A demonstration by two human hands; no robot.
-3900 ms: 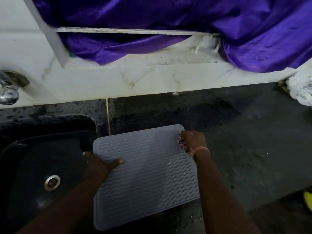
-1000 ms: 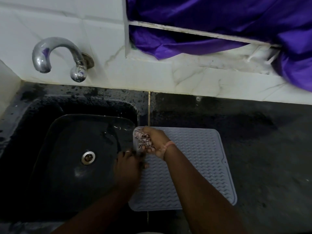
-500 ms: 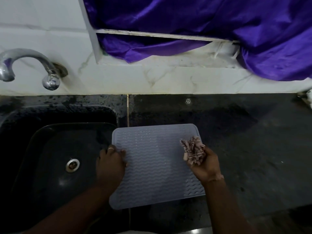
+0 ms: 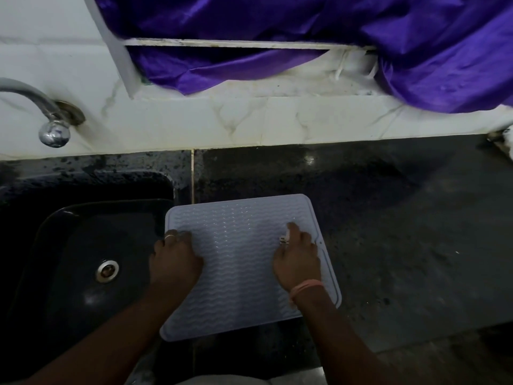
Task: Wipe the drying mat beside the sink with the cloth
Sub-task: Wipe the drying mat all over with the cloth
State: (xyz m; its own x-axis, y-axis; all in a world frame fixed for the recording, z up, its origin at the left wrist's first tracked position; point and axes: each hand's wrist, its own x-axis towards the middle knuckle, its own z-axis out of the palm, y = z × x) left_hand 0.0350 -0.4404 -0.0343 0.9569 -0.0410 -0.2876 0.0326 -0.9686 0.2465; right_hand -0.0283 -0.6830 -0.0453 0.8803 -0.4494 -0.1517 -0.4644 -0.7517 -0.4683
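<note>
Dim light. White marble-veined tile wall (image 4: 249,126) behind dark speckled stone counter (image 4: 402,232). Black sink basin (image 4: 69,259) at left, steel drain (image 4: 107,270) in its floor. Chrome tap (image 4: 47,115) on wall. Purple satin cloth (image 4: 305,37) draped over white window frame (image 4: 222,43).

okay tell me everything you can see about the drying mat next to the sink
The pale grey rectangular drying mat, rubbery-looking with wavy ridges, a raised rim and rounded corners, lies flat on the dark speckled counter, slightly skewed, its left edge overhanging the black sink. The left hand presses its left side; the right hand presses a mostly hidden patterned cloth onto its right side.
</note>
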